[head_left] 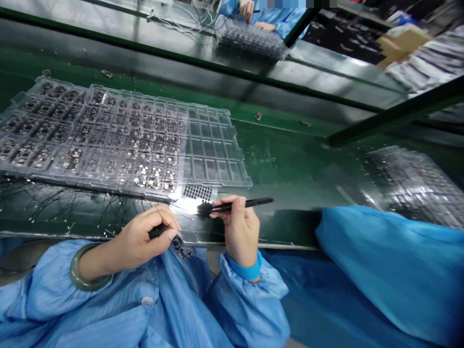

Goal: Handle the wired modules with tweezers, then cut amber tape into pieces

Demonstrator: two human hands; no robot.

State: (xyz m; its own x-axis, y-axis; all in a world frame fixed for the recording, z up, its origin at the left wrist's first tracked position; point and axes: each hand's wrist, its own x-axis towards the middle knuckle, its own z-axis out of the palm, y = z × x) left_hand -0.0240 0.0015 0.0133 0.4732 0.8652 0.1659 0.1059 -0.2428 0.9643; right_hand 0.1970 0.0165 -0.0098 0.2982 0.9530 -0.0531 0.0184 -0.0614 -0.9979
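At the near edge of the table (286, 159), the left hand (139, 237) has its grip pinched on a small dark part (179, 245), thumb and fingers pressed about it, just above the smock. The right hand (241, 227) has its grip closed on a black brush (232, 206), held level, with its head pointing left over a bright patch beside a gridded pad (197, 192). Brush and part are near each other but apart. Beyond both hands lies a clear tray (213, 145): the left and centre pockets carry boards, and the right-hand columns show bare. Judgement: most of the tray is filled, with the right columns and the part in hand outstanding. Thin black wires (54, 203) lie along the tray's near side. A wrapped stack (413, 186) stands well to the right. Across the table, a co-worker's hand (247, 8) is at another tray (250, 38).
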